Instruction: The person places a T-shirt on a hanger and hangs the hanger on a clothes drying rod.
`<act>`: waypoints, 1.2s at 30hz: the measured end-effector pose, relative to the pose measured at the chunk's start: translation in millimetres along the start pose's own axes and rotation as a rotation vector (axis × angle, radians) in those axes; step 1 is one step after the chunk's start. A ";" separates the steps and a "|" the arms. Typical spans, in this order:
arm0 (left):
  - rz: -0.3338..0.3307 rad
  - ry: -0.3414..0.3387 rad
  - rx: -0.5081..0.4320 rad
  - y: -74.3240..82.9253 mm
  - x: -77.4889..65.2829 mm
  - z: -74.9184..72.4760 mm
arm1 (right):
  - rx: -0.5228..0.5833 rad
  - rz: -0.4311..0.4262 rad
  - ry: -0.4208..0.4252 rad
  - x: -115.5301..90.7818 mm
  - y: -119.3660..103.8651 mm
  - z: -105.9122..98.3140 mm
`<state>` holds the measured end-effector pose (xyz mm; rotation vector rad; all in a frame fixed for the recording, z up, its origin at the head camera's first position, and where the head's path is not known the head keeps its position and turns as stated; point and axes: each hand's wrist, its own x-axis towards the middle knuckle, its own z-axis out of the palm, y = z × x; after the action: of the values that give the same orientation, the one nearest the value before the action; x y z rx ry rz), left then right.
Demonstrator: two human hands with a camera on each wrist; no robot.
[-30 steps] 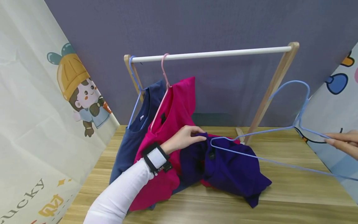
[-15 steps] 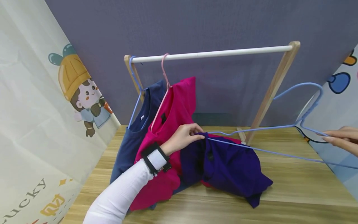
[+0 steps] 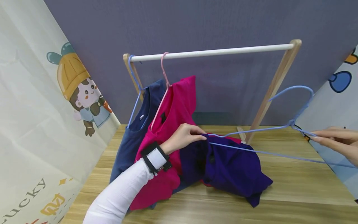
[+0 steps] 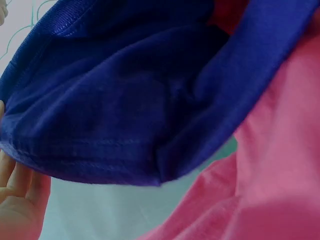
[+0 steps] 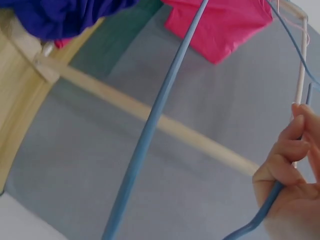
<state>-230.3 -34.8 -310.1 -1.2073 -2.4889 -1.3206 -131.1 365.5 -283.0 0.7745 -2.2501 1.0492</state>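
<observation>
My left hand [image 3: 185,137] pinches the edge of a dark purple garment [image 3: 235,174] that lies bunched on the table. In the left wrist view, the purple cloth [image 4: 115,100] hangs open in a loop, and fingertips [image 4: 20,190] show at its left edge. Between thumb and fingers, my right hand [image 3: 338,141] holds a blue wire hanger [image 3: 292,122] by its right shoulder. The hanger's far left end disappears behind the purple edge beside my left fingers. Its hook points up and left. In the right wrist view, the curled right hand [image 5: 290,160] grips the wire.
A wooden rack with a white rail [image 3: 218,53] stands behind. On its left hang a navy top [image 3: 126,152] on a blue hanger and a magenta top [image 3: 184,99] on a pink hanger. More magenta cloth [image 3: 232,139] lies behind the purple garment. Printed curtains [image 3: 33,109] flank the wooden table [image 3: 296,193].
The hanger's left end, in front of the purple cloth a second ago, is now hidden behind its edge. My right hand and the hanger have shifted left. My left hand stays nearly still.
</observation>
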 end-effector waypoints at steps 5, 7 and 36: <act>0.011 -0.023 0.020 4.9 2.6 3.2 | -0.128 0.268 0.002 8.9 -23.0 17.1; 0.019 -0.029 0.029 6.6 3.7 4.5 | -0.208 0.362 -0.039 12.7 -28.6 21.2; -0.017 -0.001 0.097 25.8 20.3 9.7 | -0.121 0.089 -0.115 48.2 -31.6 74.4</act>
<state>-224.3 -7.2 -290.7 -1.1698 -2.5369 -1.1875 -159.4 275.9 -276.4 0.7055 -2.4402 0.9186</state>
